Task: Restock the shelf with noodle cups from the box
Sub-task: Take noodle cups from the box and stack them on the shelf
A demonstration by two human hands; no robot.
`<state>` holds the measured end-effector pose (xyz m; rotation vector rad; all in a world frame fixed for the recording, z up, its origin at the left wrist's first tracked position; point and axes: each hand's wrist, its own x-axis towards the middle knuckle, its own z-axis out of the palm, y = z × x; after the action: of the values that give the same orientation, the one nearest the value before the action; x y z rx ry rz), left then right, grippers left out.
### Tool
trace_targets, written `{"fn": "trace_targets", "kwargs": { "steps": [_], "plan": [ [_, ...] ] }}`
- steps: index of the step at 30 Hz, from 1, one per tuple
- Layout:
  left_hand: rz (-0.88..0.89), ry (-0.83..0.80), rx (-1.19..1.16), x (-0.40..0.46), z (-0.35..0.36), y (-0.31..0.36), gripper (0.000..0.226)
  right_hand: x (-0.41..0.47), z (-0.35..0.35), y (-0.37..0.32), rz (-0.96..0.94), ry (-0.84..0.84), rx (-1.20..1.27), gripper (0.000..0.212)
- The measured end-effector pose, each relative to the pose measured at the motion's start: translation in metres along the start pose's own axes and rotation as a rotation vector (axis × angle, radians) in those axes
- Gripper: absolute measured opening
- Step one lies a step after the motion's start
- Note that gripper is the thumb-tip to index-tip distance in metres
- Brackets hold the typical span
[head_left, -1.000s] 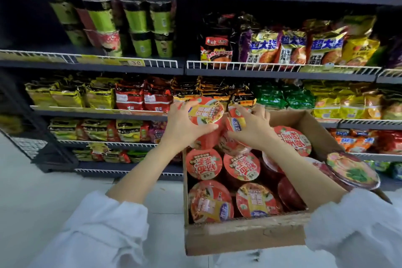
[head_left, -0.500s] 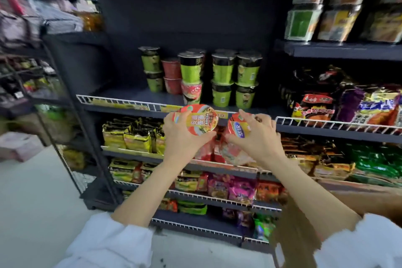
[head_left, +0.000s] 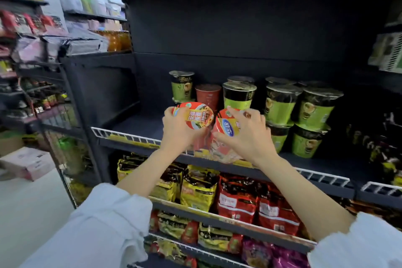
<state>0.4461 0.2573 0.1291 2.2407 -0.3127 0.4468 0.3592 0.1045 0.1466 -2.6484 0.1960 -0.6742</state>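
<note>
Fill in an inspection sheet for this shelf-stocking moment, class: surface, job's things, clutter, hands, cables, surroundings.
Surface: dark shelf with white wire rail, bare at its left part.
Job's things: two red noodle cups, left cup and right cup, held at the shelf front; the box is out of view.
Clutter: green cups stacked two high, one red cup behind.
Hands: left hand grips the left cup; right hand grips the right cup.
Cables: nothing seen.
Surroundings: snack bags on lower shelves; a neighbouring rack at left.
</note>
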Motion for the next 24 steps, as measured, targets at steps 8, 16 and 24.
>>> {"fn": "trace_targets", "kwargs": {
  "steps": [8,16,24],
  "plan": [
    [-0.117,-0.234,0.024,0.103,0.04,-0.041,0.076,0.071,0.034,-0.014,-0.01,-0.042,-0.046,0.083],
    [-0.129,-0.605,-0.006,0.129,0.069,-0.075,0.056,0.101,0.059,-0.031,0.042,-0.067,-0.108,0.083],
    [-0.48,-0.588,-0.815,0.152,0.049,-0.098,0.042,0.132,0.086,-0.066,0.0,-0.059,-0.263,0.087]
  ]
}}
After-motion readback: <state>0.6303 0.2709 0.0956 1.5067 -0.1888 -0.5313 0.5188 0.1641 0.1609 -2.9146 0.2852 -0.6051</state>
